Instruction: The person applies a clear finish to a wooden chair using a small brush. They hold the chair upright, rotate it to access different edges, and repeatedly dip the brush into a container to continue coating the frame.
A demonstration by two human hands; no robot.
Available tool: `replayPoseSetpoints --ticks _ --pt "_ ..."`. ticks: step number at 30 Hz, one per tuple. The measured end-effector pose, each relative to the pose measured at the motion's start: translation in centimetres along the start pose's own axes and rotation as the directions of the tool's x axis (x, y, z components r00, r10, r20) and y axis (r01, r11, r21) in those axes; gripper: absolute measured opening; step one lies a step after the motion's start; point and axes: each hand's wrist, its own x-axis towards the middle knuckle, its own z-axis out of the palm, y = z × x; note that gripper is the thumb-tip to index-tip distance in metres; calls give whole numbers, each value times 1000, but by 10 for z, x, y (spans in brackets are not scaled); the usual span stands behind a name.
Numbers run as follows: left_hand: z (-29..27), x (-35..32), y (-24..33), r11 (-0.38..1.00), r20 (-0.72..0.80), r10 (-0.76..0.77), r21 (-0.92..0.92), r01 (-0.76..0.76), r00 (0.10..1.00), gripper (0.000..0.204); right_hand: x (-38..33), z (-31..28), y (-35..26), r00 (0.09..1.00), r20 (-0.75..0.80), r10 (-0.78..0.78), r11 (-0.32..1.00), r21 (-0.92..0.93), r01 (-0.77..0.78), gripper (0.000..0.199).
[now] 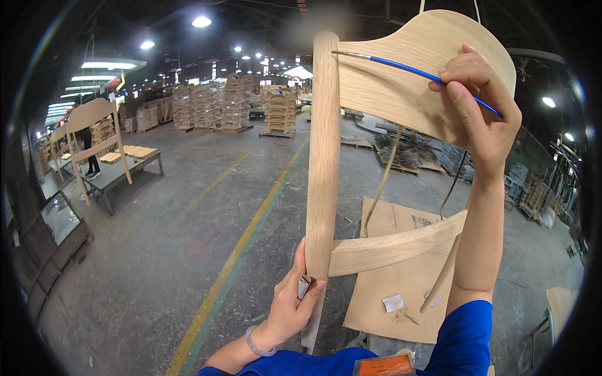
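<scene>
A pale wooden chair back frame hangs in front of me, with a long upright post (323,156), a broad curved top panel (401,69) and a lower curved rail (395,247). My left hand (285,310) is wrapped round the post's lower part, just below the rail's joint. A small whitish strip or tube (303,286) shows between its fingers; its kind is unclear. Raised at the panel's right side, my right hand (486,106) pinches a thin paintbrush (407,69) with a blue handle. The brush's dark tip lies at the post's upper end, beside the panel joint.
Below the frame lies a flat cardboard sheet (364,307) with paper scraps. At left, another chair frame (94,131) hangs near a low table (125,169) bearing wooden pieces, with a person behind. Stacked chair parts (235,103) stand far back. A yellow line (241,250) crosses the floor.
</scene>
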Motion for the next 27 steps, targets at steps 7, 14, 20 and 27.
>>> replayPoseSetpoints --ticks 7,14,20,27 --pt "-2 1 -5 1000 2 -27 -2 27 1000 76 0 5 3 1000 0 -4 999 -38 4 6" --pt "-2 3 -6 1000 -22 9 17 -9 1000 76 1 10 5 1000 5 -2 999 -51 2 5" --pt "2 5 -8 1000 -15 -17 -2 17 1000 76 -3 12 9 1000 -4 -3 998 -57 3 5" --pt "-1 7 -15 998 14 4 66 -5 1000 77 -6 17 15 1000 -7 -7 1000 -16 7 6"
